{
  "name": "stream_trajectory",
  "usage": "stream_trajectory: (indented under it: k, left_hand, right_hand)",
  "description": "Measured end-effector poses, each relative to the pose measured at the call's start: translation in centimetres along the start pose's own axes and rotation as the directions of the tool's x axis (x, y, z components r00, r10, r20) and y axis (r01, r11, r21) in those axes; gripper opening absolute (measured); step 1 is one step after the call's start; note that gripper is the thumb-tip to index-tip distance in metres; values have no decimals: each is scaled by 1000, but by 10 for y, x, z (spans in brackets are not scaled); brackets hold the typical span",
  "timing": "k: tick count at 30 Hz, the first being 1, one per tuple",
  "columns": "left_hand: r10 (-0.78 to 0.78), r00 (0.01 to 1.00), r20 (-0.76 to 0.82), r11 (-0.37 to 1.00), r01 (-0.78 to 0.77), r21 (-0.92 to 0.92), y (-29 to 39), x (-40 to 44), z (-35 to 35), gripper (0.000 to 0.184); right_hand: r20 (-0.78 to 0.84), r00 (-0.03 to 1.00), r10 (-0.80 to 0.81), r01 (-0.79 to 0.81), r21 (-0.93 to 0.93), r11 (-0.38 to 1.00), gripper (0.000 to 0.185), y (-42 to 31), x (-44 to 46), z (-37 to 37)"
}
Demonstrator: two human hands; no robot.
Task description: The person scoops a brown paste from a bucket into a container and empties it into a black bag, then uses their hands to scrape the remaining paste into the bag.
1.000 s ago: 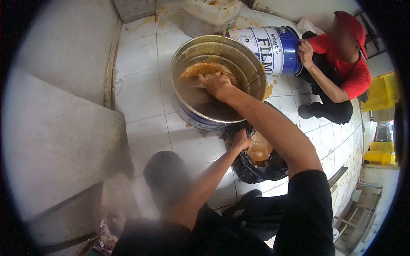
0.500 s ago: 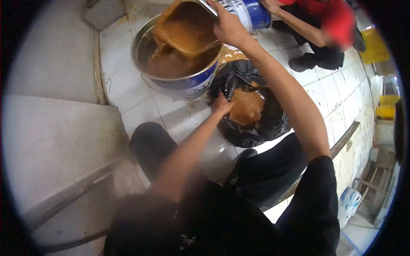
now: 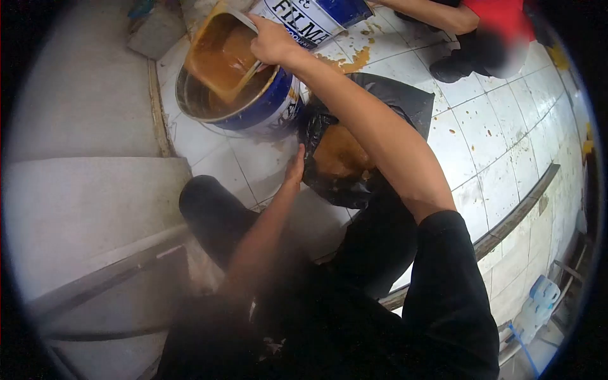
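Observation:
My right hand (image 3: pixel 272 43) is closed on the handle of a square-sided scoop (image 3: pixel 221 50) that holds brown liquid. The scoop is tilted above the mouth of an open blue and white drum (image 3: pixel 272 114). Beside the drum, a black plastic bag (image 3: pixel 396 95) stands open with brown liquid (image 3: pixel 342 152) inside. My left hand (image 3: pixel 296 166) lies against the bag's left side, its fingers stretched along the plastic.
A second blue and white drum (image 3: pixel 310 19) lies on its side behind the first. A co-worker in a red shirt (image 3: pixel 500 19) crouches at the upper right. Brown spills mark the tiled floor (image 3: pixel 462 139). A concrete block (image 3: pixel 95 209) is on the left.
The scoop has come up out of the drum with brown liquid in it and has moved left. My left hand has gone from gripping the bag's rim to its outer side.

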State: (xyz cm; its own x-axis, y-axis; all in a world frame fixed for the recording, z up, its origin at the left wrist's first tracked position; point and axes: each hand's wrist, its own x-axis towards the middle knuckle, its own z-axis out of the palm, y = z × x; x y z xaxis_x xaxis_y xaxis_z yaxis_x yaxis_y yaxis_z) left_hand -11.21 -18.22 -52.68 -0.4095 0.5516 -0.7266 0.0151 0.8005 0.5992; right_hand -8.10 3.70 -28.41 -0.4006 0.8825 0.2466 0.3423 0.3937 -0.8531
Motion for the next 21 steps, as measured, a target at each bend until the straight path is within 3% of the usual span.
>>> stream_trajectory:
  k: [2, 5, 9, 12, 14, 15, 18, 19, 21]
  left_hand:
    - [-59, 998, 19, 996, 60, -68, 3, -9, -5, 101]
    - [-28, 995, 91, 984, 43, -172, -39, 46, -3, 97]
    - [-26, 998, -62, 997, 22, -68, -15, 1, -6, 90]
    - [-9, 986, -166, 1000, 10, 3, -8, -18, -8, 85]
    - [14, 994, -105, 1000, -15, -12, -21, -13, -13, 81]
    - [11, 993, -114, 1000, -13, -15, -27, -9, -17, 81]
    - [-107, 991, -83, 989, 97, -112, -33, -10, -22, 81]
    - [-186, 978, -93, 960, 161, -228, -34, -14, -19, 79]
    - [-269, 959, -91, 910, 222, -350, -35, -22, -15, 78]
  right_hand:
    - [26, 1000, -9, 8, 13, 1000, 64, 5, -5, 1]
    - [75, 997, -4, 1, 28, 1000, 63, 12, -10, -2]
    - [66, 998, 10, -13, 39, 999, 63, 21, -8, 4]
    - [23, 999, 39, -44, 258, 965, 60, 32, 1, 15]
    - [129, 976, 177, -219, 512, 831, 52, 16, -10, -1]
    - [178, 974, 139, -217, 564, 797, 51, 23, -4, 5]
    - [161, 976, 147, -213, 551, 807, 52, 10, -11, -5]
    - [84, 995, 61, -93, 459, 884, 53, 10, -5, 0]
    - [117, 989, 91, -137, 494, 858, 54, 20, -8, 4]
